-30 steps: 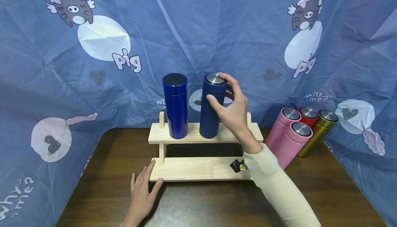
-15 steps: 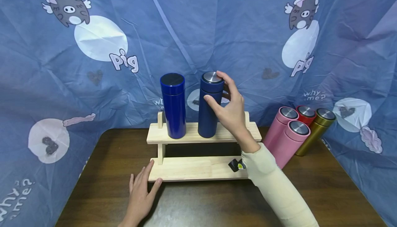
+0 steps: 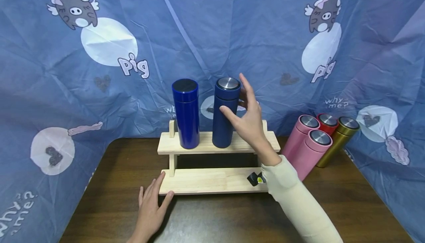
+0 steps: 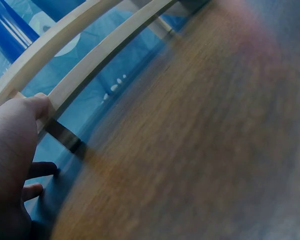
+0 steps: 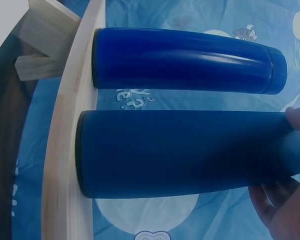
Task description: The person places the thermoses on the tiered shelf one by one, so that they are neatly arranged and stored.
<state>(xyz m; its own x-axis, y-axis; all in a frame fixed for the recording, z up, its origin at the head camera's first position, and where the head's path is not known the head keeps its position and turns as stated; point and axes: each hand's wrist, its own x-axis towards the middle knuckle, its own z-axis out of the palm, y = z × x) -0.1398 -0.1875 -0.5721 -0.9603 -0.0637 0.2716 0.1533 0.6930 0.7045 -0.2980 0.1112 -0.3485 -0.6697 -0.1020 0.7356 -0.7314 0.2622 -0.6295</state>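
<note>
Facing "pig", "why me?" cloth (image 3: 212,33), right hand (image 3: 249,119) clasps navy bottle (image 3: 221,130), left hand (image 3: 151,208) splayed.

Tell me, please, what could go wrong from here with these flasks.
The matte navy flask might tip if the right hand brushes it in moving away: it stands tall on a narrow upper shelf.

The cream sleeve could perhaps bump the nearer pink flask, which appears right beside it in the head view.

The left hand, touching the lower shelf, might jolt the stand and rock both upper flasks.
</note>
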